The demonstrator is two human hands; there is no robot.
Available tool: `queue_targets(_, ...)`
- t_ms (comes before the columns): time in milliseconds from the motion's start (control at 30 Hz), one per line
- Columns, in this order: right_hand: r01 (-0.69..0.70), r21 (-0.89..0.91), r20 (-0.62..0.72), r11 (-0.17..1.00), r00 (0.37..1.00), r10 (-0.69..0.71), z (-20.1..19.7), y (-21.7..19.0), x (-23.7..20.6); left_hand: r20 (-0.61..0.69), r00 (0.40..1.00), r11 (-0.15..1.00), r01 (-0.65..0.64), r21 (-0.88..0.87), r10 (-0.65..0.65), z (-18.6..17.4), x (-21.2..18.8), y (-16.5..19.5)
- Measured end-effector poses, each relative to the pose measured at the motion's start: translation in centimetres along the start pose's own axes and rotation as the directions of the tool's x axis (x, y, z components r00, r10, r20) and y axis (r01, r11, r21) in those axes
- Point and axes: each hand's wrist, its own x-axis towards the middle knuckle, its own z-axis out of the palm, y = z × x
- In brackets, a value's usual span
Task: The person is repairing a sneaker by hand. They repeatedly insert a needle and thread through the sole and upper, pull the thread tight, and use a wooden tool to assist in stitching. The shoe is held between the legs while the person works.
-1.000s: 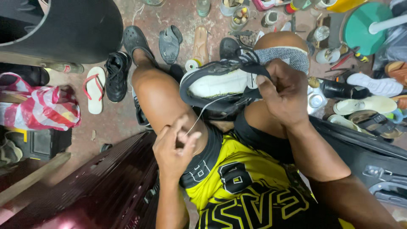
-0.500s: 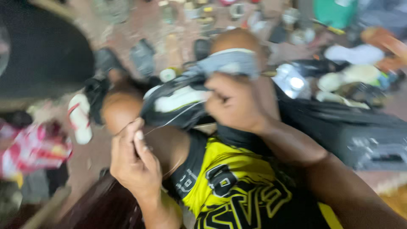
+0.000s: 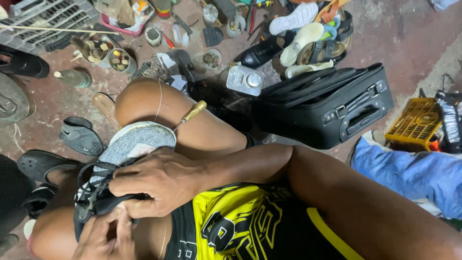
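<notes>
Stained reddish concrete floor (image 3: 414,33), littered throughout. Black soft-sided suitcase (image 3: 327,108) lying flat at centre right, yellow slatted plastic crate (image 3: 415,124) and crumpled blue plastic sheet (image 3: 409,168) just beside. Heap of pale sandals and soles (image 3: 308,33) above. Grey plastic basket (image 3: 48,19) at top left; small tins (image 3: 120,60), black slipper (image 3: 79,137) nearby.

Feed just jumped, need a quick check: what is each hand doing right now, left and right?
Left hand: fingers closed at the black rear of the sneaker, partly hidden.
Right hand: closed, gripping the sneaker's black upper.
</notes>
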Motion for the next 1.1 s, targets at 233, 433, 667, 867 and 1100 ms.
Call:
queue_targets(233,-0.008,0.032,0.025,0.999,1.000,0.007,-0.7,0.4,-0.2,0.105,0.994,0.962,0.024,-0.272,0.005,0.2,-0.1,-5.4)
queue_targets(433,-0.026,0.053,0.066,0.998,0.998,0.022,-0.6,0.3,-0.2,0.012,0.999,0.899,0.036,-0.437,-0.035,1.8,-1.2,-5.3)
queue_targets(667,0.019,0.123,0.072,0.992,0.997,-0.028,-0.6,0.7,-0.3,0.186,0.965,0.968,-0.145,-0.204,0.184,0.5,2.7,-0.7)
queue_targets(867,0.075,0.109,0.137,0.991,0.987,-0.089,-0.2,1.6,-1.3,0.290,0.957,1.000,-0.018,-0.013,0.021,1.3,3.9,1.8)
queue_targets(1100,0.110,0.111,0.089,0.988,0.989,-0.120,-1.7,1.1,-1.4,0.376,0.921,0.965,0.181,-0.188,-0.100,-0.2,5.6,-0.5)
